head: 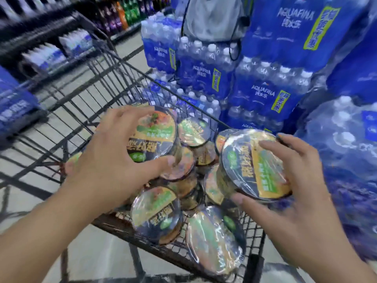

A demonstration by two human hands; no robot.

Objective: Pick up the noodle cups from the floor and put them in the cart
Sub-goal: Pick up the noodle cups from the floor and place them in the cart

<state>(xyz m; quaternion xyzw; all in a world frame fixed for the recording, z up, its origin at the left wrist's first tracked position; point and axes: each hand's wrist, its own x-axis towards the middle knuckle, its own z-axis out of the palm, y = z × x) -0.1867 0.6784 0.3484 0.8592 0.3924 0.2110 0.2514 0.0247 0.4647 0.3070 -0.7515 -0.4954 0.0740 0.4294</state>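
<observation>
A black wire cart fills the middle of the view, with several shrink-wrapped noodle cups piled in its near end. My left hand grips one noodle cup by its lid edge, held above the pile. My right hand grips another noodle cup at the cart's right side, thumb under the rim and fingers over the top. Both cups have dark lids with yellow and green print.
Stacked blue packs of bottled water rise close on the right and behind the cart. A grey bag hangs over them. Shelves with drinks run along the far left. Pale tiled floor shows below the cart.
</observation>
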